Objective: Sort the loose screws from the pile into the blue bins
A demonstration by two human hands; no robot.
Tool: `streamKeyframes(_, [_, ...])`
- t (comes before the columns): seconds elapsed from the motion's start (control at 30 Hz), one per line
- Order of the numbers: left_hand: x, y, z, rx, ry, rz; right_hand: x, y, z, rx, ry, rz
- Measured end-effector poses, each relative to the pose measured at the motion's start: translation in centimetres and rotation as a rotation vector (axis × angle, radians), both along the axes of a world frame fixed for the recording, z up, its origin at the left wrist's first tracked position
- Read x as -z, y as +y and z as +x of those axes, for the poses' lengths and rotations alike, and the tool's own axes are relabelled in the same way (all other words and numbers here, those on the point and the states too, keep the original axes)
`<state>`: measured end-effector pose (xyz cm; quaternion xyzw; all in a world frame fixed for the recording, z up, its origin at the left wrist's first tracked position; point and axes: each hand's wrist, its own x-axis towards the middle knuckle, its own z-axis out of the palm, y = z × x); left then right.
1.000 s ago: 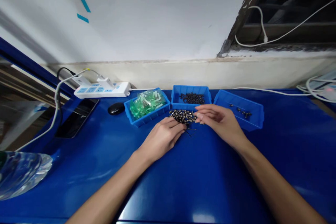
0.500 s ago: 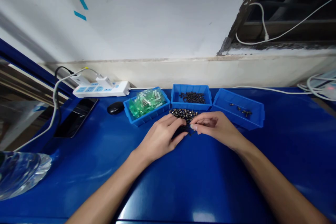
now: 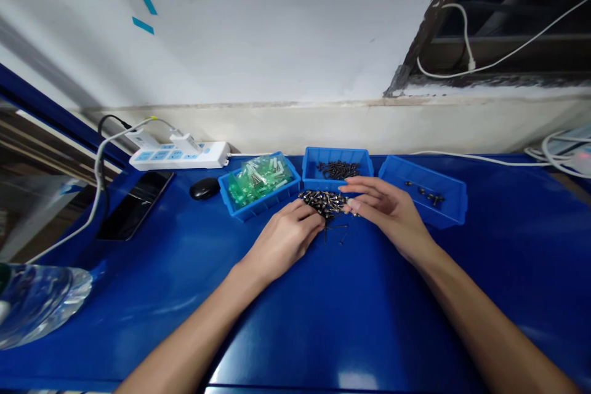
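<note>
A pile of small dark and shiny screws [image 3: 325,202] lies on the blue table. My left hand [image 3: 289,237] rests at the pile's left front edge, fingers curled and pressed together, their tips tucked down so whatever they pinch is hidden. At the right edge of the pile is my right hand [image 3: 388,209], its index finger stretched out and its thumb apart from it, with the fingertips close to the screws. Several long thin dark screws [image 3: 336,227] lie loose in front of the pile, between the hands.
Behind the pile stands a blue bin of dark screws [image 3: 337,170]. A bin with green bags [image 3: 261,181] is left, a bin with several screws [image 3: 429,194] right. Further left are a mouse [image 3: 204,188], power strip [image 3: 180,157], phone [image 3: 136,206] and water bottle [image 3: 41,308].
My right hand has moved up and to the right, and its fingers have spread. My left thumb has drawn in against the fingers. Loose thin screws now show between the hands.
</note>
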<state>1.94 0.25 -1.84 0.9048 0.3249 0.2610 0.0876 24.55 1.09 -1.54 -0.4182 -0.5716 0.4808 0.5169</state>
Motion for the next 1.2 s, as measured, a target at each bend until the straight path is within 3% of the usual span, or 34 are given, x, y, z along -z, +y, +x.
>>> streamKeyframes(0.3, [-0.4, -0.5, 0.2, -0.063, -0.232, 0.026, -1.1, -0.7, -0.8, -0.104, -0.319, -0.005])
streamKeyframes(0.53, [-0.3, -0.8, 0.2, -0.059, -0.295, 0.020, -1.4, -0.8, -0.8, -0.229, -0.195, -0.179])
streamKeyframes(0.67, [-0.6, -0.7, 0.1, -0.034, -0.212, -0.014, -1.8, -0.6, -0.6, -0.151, -0.213, -0.198])
streamKeyframes(0.87, [-0.2, -0.2, 0.1, 0.054, 0.088, 0.021, -1.3, 0.0, -0.4, 0.173, -0.020, -0.105])
streamKeyframes(1.0, [0.2, -0.2, 0.3, 0.051, 0.132, 0.036, -1.0, 0.2, -0.3, 0.173, 0.024, -0.082])
streamKeyframes(1.2, [-0.5, -0.4, -0.1, 0.077, 0.116, -0.045, -1.4, 0.0, -0.1, 0.144, 0.005, -0.084])
